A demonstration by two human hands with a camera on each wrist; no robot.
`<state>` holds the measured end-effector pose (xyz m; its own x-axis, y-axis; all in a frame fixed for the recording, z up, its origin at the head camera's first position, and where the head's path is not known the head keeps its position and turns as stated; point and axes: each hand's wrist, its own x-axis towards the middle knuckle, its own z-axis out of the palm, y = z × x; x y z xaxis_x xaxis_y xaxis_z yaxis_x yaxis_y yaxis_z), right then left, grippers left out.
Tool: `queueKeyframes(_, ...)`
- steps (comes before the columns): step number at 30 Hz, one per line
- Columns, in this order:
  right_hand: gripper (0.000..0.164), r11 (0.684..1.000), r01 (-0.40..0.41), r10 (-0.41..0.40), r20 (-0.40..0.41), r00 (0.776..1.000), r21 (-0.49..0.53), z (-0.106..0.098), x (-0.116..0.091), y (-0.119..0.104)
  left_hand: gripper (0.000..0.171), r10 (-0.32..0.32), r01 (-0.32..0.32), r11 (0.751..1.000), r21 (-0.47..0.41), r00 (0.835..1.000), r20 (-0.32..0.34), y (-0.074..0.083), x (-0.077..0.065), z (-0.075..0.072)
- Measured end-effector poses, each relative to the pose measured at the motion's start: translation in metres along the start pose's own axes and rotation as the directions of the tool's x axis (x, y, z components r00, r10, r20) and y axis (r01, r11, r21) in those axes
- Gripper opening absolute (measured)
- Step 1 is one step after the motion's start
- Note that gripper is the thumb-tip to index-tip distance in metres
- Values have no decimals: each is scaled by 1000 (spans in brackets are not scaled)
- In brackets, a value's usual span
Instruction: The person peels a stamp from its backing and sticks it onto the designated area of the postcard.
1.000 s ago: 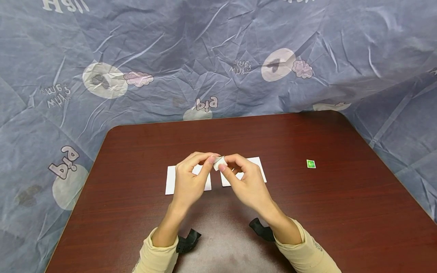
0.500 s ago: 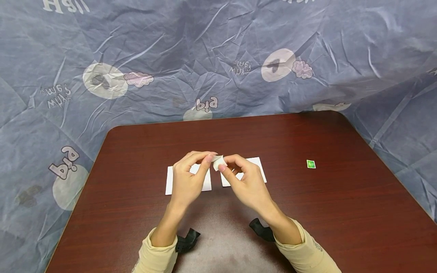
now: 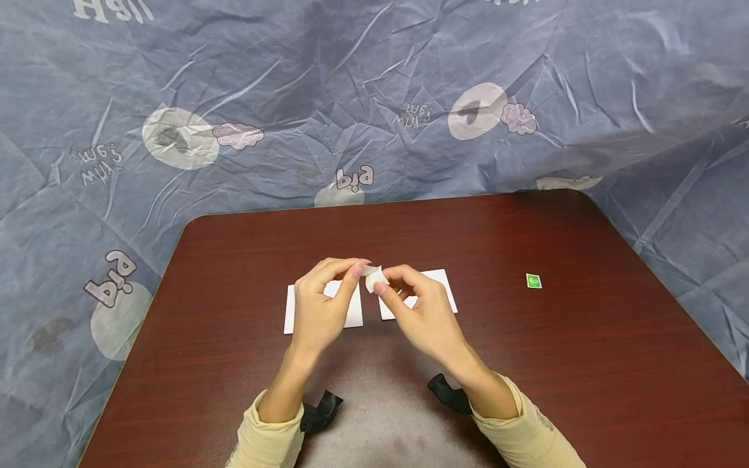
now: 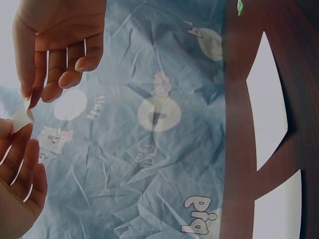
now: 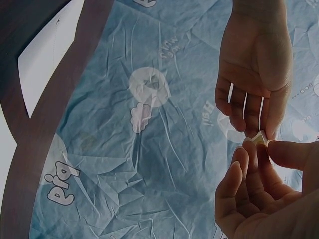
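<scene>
My left hand (image 3: 322,305) and right hand (image 3: 424,318) meet above the table, raised over two white cards. Between thumb and finger, the right hand pinches a small white-backed sticker (image 3: 376,280). A thin whitish flap (image 3: 368,269) stretches from it to the left hand, whose thumb and finger pinch the flap's other end. In the right wrist view the sticker (image 5: 258,138) shows a scalloped edge and a yellowish patch; fingers hide much of it. The left wrist view shows the pale curled piece (image 4: 22,118) between both hands' fingertips.
The left white card (image 3: 351,312) and right white card (image 3: 443,286) lie side by side beneath the hands. Farther right, a small green sticker (image 3: 533,281) lies on the dark reddish table (image 3: 585,364). A wrinkled blue-grey printed cloth (image 3: 328,84) hangs behind.
My left hand has shifted slightly left, drawing the flap out longer from the sticker. The right hand has stayed nearly still; the cards and green sticker are unmoved.
</scene>
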<state>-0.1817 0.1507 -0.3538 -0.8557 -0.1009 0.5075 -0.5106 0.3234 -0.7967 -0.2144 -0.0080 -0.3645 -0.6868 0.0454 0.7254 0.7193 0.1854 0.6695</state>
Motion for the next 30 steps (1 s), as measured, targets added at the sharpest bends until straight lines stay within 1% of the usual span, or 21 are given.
queueKeyframes(7,6,1000,-2,2,9,1000,3,0,0,0,9,9,-9,1000,1,1000,-11,0,1,-2)
queueKeyframes(19,7,1000,-22,22,20,1000,-3,1,0,0,10,-9,9,1000,-2,1000,0,1,1,-2)
queueKeyframes(30,7,1000,-19,20,26,999,-6,0,0,-1,10,-1,1,1000,16,1000,0,1,1,-2)
